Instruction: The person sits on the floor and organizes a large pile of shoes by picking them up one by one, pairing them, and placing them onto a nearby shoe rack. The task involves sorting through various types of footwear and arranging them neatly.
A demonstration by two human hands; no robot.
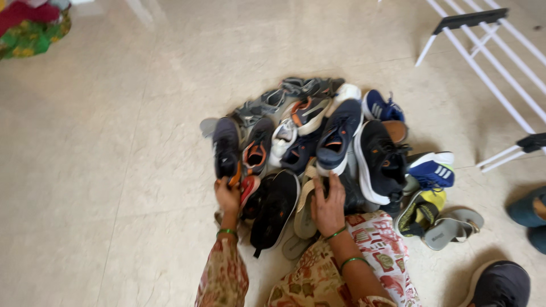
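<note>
The fingers point(226, 183) of the left hand point(227, 196) curl up around the heel end of a dark sneaker point(226, 146) at the left edge of the pile, closed on it where a bit of orange trim shows; the grip at the heel looks like a way to lift the shoe clear of its neighbours. The right hand point(329, 209) lies palm down, its fingers point(335, 185) apart and stretched forward, pressing on a black shoe point(350, 193) low in the middle of the heap and holding nothing. That flat press seems to steady the stack.

Both wrists carry green bangles, and the forearms come up from the bottom edge in patterned sleeves, the left nearly straight, the right angled in over a patterned cloth point(375, 239) on the lap.

The pile of shoes point(318, 148) sits on the pale floor point(102, 170) straight ahead: a navy sneaker point(338, 133), a black trainer with a white sole point(378, 162), a blue and white one point(432, 169), a black sandal point(276, 207) between the hands, and a grey flip-flop point(452, 227) off to the right. A white rack point(483, 62) stands at the upper right.
</note>
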